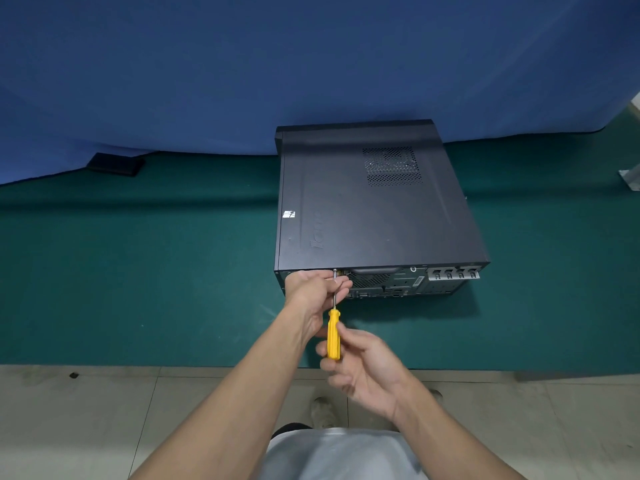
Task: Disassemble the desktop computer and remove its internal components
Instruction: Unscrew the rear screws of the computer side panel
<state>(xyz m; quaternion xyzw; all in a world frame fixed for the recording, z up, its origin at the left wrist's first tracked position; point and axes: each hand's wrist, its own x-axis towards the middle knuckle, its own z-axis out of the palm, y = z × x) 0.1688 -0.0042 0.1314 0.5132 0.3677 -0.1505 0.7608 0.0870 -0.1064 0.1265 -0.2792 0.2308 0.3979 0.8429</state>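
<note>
A: In the head view our case (374, 202) lies on the desk (138, 271), rear toward us. Our left hand (313, 289) pinches the screwdriver (334, 336) shaft at a rear screw (335, 270); our right hand (363, 362) grips its handle.
B: If we tilt it, the tip may slip out and strip the screw.

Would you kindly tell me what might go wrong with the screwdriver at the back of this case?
The screwdriver tip could slip off the computer case and jab the left hand, which holds the shaft close by. The right hand pinches the handle with fingertips only, so that grip may slip.
</note>
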